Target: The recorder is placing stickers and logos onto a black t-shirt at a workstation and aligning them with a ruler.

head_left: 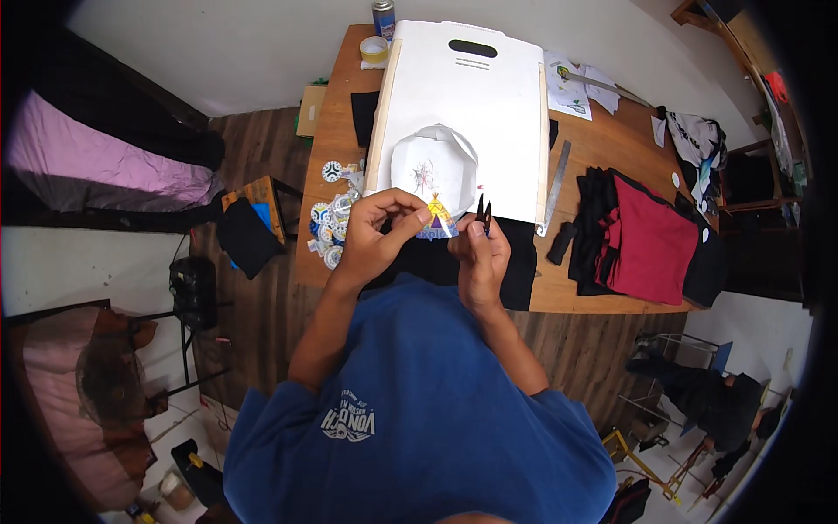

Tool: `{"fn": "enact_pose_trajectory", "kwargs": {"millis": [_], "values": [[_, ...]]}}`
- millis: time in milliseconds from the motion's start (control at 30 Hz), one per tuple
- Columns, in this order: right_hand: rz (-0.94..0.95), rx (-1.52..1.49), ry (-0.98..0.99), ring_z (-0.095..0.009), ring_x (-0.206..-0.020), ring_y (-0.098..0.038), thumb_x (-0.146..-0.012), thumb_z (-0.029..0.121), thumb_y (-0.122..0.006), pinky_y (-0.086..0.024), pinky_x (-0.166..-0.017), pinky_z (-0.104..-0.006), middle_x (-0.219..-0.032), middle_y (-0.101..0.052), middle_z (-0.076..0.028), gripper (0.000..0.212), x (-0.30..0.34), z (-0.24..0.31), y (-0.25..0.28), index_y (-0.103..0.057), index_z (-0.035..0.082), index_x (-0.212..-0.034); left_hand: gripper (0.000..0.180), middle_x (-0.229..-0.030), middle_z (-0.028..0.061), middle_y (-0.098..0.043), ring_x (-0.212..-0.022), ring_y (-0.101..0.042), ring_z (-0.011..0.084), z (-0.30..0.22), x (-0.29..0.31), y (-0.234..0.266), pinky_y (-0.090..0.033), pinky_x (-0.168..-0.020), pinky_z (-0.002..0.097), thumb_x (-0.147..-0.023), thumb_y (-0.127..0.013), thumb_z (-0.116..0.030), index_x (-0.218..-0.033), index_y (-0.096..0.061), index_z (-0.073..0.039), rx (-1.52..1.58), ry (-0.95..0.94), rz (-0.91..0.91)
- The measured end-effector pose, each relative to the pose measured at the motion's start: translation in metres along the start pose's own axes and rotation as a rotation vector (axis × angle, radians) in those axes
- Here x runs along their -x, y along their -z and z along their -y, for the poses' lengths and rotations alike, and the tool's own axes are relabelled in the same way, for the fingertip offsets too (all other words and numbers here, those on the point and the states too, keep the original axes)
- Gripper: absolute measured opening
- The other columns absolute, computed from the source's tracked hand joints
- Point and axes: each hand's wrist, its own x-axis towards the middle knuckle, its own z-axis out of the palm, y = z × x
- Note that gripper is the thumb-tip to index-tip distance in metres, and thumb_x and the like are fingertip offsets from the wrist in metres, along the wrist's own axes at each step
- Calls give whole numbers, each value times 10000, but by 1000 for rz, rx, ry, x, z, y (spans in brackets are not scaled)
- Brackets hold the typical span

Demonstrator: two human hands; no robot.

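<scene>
My left hand [375, 240] pinches the edge of a small clear film with a colourful print [439, 215], a yellow and purple tent shape above blue lettering. In my right hand [483, 266] is a pair of black tweezers [484, 210], its tips pointing away from me and slightly apart. The right fingers are close to the film's right edge; whether they touch it I cannot tell. Just beyond both hands, a folded white paper tray [454, 162] with thin coloured scraps in it lies on a large white board [471, 96]. Black fabric [515, 266] lies under the board's near edge.
Several round printed stickers [327, 225] are heaped on the wooden table [559, 284] at left. To the right are a metal ruler [557, 188], folded black garments [589, 223] and a red one [646, 240]. A tape roll [374, 48] and spray can [384, 17] stand at the back.
</scene>
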Motion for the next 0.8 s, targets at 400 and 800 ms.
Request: {"fn": "enact_pose_trajectory", "kwargs": {"millis": [400, 800], "values": [[-10, 126, -30, -33, -637, -387, -1018, 251, -654, -312, -580, -218, -764, -487, 60, 216, 0, 4, -6, -628, 37, -1006, 67, -770, -50, -635, -675, -467, -1, 7, -4, 2, -355, -619, 183, -920, -740, -52, -937, -718, 8, -36, -8, 10], [-52, 120, -38, -16, -632, -419, -1019, 179, -673, -329, -574, -214, -747, -521, 69, 135, -13, 8, -9, -641, 56, -970, 188, -932, 9, -692, -818, -607, 39, 15, 3, -7, -462, -734, 188, -951, -744, -87, -1079, -674, 32, 125, 25, 65]]}}
